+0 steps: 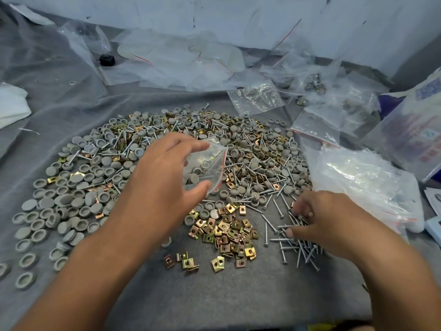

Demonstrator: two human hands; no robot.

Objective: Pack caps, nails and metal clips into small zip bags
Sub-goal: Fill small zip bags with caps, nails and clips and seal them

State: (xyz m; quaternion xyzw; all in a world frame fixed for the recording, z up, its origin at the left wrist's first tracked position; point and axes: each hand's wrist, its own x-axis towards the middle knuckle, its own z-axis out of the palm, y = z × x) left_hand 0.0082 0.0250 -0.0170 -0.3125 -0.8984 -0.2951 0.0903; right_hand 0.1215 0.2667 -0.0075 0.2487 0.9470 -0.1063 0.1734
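Both hands work over a grey cloth-covered tabletop [214, 295] strewn with hardware: the left hand [164, 175], at the centre of the frame, pinches a small clear zip bag [210, 163] with a red seal line between thumb and fingers, holding it above the heap, and at least one grey cap shows through the plastic, while the right hand [327, 218], at the lower right, is curled with its fingertips closed on a few nails from the loose bunch of silver nails [298, 249] lying beneath it. Grey round caps [59, 206] spread across the left and middle of the frame, mixed further back with nails and clips. Brass-coloured metal clips [229, 232] sit in a cluster between the two hands, low in the middle. Empty and filled zip bags [317, 125] lie along the upper right, and a larger crumpled plastic bag [367, 182] rests just beside the right hand. At the upper left a small black object [107, 59] sits among more clear plastic
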